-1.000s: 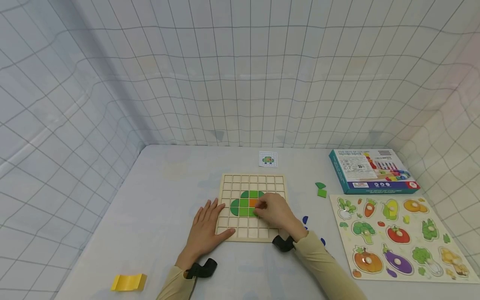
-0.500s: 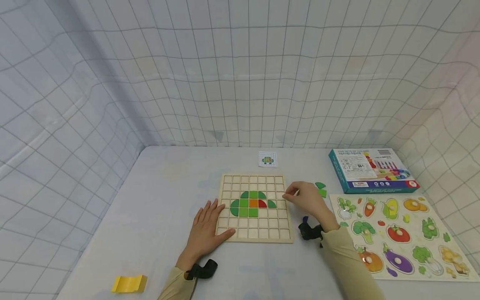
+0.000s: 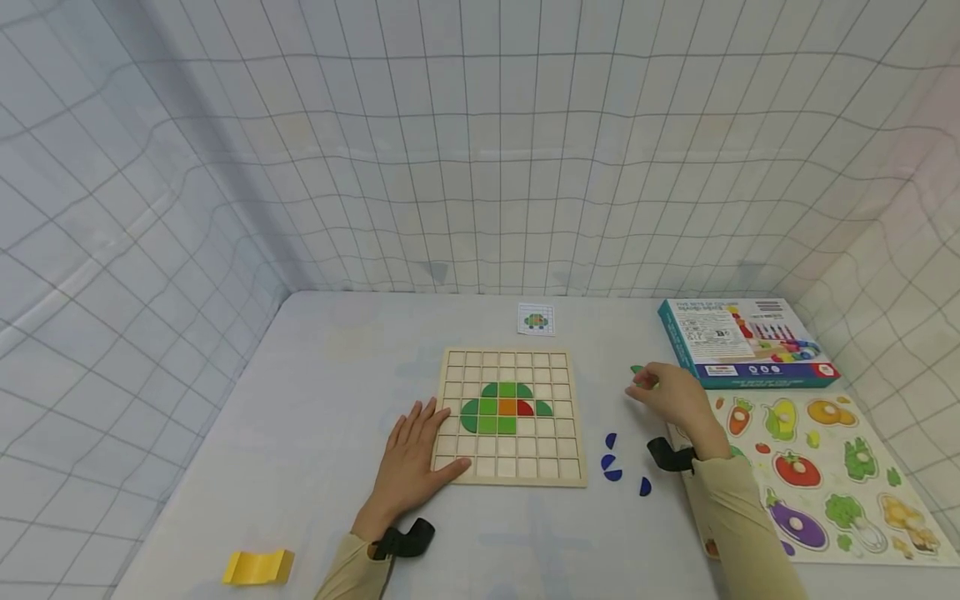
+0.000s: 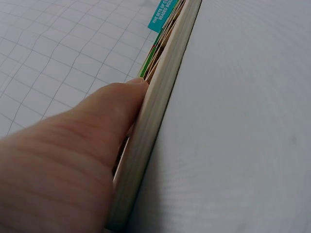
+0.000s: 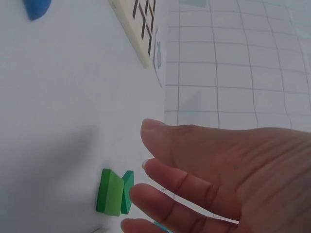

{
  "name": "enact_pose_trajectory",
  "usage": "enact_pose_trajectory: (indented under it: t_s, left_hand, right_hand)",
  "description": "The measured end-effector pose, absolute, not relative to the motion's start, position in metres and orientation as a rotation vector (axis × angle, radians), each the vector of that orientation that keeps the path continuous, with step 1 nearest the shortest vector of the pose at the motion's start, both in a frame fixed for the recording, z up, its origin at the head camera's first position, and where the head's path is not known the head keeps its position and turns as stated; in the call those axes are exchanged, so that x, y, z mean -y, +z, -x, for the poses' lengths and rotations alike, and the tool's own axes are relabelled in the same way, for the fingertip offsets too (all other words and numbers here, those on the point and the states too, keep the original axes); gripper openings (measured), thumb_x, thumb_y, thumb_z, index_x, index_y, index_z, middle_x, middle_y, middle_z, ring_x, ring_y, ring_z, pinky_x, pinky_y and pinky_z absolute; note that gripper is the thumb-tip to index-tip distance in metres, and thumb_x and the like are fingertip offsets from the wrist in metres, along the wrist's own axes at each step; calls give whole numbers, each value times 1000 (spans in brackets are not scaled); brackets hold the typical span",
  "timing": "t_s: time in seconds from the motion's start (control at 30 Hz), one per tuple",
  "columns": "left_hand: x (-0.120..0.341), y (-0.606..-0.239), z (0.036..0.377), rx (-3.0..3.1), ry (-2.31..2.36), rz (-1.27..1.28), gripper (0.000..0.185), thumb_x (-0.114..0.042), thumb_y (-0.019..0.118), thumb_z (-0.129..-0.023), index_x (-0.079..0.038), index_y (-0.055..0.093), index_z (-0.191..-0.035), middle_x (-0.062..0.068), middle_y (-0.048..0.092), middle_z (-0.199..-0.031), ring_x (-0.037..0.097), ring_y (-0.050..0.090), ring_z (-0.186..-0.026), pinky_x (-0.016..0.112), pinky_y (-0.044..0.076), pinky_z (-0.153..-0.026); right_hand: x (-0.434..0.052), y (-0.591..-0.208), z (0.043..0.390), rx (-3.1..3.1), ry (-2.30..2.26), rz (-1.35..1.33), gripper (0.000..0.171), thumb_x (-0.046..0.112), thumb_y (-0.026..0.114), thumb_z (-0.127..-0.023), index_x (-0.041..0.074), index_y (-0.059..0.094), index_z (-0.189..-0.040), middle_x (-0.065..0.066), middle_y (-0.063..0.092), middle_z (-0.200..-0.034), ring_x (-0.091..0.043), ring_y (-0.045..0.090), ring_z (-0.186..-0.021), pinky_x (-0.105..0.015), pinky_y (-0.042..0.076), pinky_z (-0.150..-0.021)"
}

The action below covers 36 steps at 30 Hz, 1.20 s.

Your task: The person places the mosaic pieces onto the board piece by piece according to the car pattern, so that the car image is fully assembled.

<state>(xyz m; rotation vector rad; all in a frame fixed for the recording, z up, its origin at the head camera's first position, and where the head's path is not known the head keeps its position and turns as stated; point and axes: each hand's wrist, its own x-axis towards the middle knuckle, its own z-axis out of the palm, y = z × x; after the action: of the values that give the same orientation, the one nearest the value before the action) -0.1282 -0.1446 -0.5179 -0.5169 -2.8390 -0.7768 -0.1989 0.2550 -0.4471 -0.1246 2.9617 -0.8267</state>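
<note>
My left hand (image 3: 411, 458) rests with spread, straight fingers on the left edge of a wooden grid board (image 3: 525, 472). On the board sit several green tiles (image 3: 487, 415), an orange square (image 3: 507, 407) and a red quarter-circle (image 3: 524, 407). To the right of the board, my right hand (image 3: 677, 402) hovers with loosely bent fingers over a light green square tile (image 5: 112, 194) and a dark green quarter-circle tile (image 5: 128, 192). A gap shows between thumb and fingers in the right wrist view, with nothing held there.
Several blue rounded tiles (image 3: 612, 475) lie right of the board. A small pattern card (image 3: 536, 319) is behind it. At the right are a boxed set (image 3: 742, 342) and a vegetable puzzle board (image 3: 817, 500), partly under the right sleeve. A yellow block (image 3: 258, 567) lies front left.
My right hand has moved from over the board rightward to the loose green tiles, uncovering the red quarter-circle and a dark green tile on the board. My left hand has stayed put.
</note>
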Motion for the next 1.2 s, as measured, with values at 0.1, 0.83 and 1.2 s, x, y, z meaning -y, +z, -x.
enact_pose_trajectory:
  t_s: [0.1, 0.83, 1.2]
  left_hand:
    - [144, -517, 128, 2838, -782, 518, 81, -54, 66, -81, -8, 41, -143, 14, 27, -152, 32, 16, -141, 48, 9, -112]
    - [144, -520, 128, 2849, -774, 510, 81, -57, 64, -82, -10, 40, -144, 13, 26, -153, 32, 15, -141, 47, 9, -112]
    - [144, -518, 127, 2844, -766, 509, 81, -56, 64, -82, -9, 40, -143, 14, 27, -152, 32, 16, -141, 47, 9, -112]
  right_hand:
    - [-262, -451, 199, -2953, -810, 107, 25, 23, 69, -86, 2, 67, -97, -10, 63, -85, -23, 53, -71, -35, 43, -60]
    - [-266, -465, 200, -3000, -723, 52, 28, 17, 70, -84, -4, 69, -104, -14, 64, -85, -24, 55, -68, -35, 45, -57]
    - [-256, -464, 195, -2949, -724, 60, 28, 20, 72, -83, -2, 68, -100, -12, 63, -84, -25, 55, -73, -39, 46, -62]
